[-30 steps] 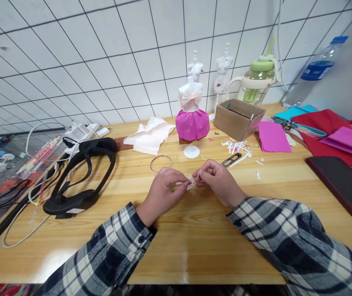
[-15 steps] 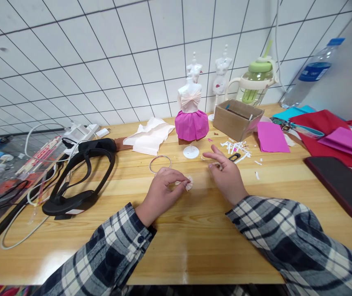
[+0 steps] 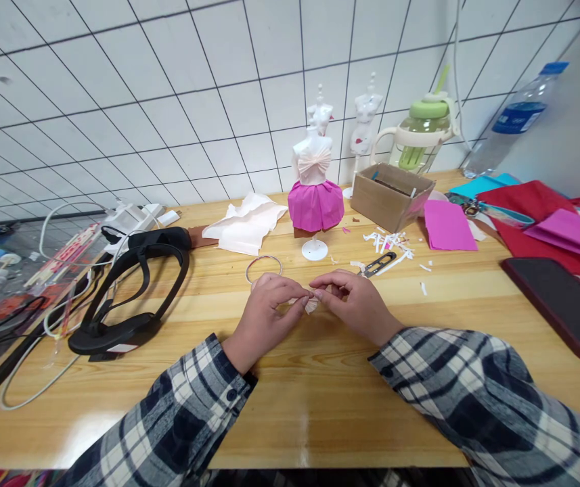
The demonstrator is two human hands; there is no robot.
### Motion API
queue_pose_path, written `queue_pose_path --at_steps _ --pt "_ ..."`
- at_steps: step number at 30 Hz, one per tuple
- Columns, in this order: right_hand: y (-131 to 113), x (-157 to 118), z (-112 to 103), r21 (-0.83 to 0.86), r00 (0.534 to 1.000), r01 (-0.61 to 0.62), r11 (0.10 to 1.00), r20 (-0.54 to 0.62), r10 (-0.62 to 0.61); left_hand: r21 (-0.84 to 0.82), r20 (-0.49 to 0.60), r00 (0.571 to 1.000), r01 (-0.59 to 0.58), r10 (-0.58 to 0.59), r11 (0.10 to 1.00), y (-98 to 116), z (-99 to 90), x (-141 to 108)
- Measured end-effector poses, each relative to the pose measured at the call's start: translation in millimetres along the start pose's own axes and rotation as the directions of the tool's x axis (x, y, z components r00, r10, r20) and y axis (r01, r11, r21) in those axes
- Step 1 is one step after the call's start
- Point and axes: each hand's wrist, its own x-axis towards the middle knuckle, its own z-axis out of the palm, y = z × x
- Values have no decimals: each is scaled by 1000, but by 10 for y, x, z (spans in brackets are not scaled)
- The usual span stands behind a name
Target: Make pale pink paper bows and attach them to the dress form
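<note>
A small pleated piece of pale pink paper (image 3: pixel 311 306) is pinched between the thumb and forefinger of my left hand (image 3: pixel 272 312). My right hand (image 3: pixel 359 304) meets it from the other side, its thumb and forefinger closed on the paper's edge. Behind my hands stands a small white mannequin (image 3: pixel 313 152) with a pale pleated bow and a magenta skirt (image 3: pixel 315 205). A thin ring (image 3: pixel 264 258) lies just behind my left hand. Small black snips (image 3: pixel 380 264) rest beyond my right hand, beside white paper scraps (image 3: pixel 390 242).
Crumpled pale paper (image 3: pixel 246 224) and a black headset strap (image 3: pixel 132 297) lie to the left. Toward the right are a cardboard box (image 3: pixel 392 198), a green-lidded cup (image 3: pixel 424 135), magenta paper (image 3: pixel 449 225), a phone (image 3: pixel 564 308) and a bottle (image 3: pixel 516 122).
My right hand has moved left and down from near the snips, and its spread fingers have closed at the pleated paper. My left hand has barely moved.
</note>
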Motion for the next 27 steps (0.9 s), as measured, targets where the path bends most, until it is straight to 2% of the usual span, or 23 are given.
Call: queue_pose_path --at_steps 12,21,27 --pt "-2 0 2 32 994 -70 997 81 67 77 18 999 -51 50 996 -36 17 -16" --pt "-15 -9 -5 -51 997 33 998 71 -29 94 35 999 -34 30 995 -7 -2 -1" --pt "-25 -2 -21 69 999 -33 997 29 31 132 60 998 -22 14 991 -91 -2 -1"
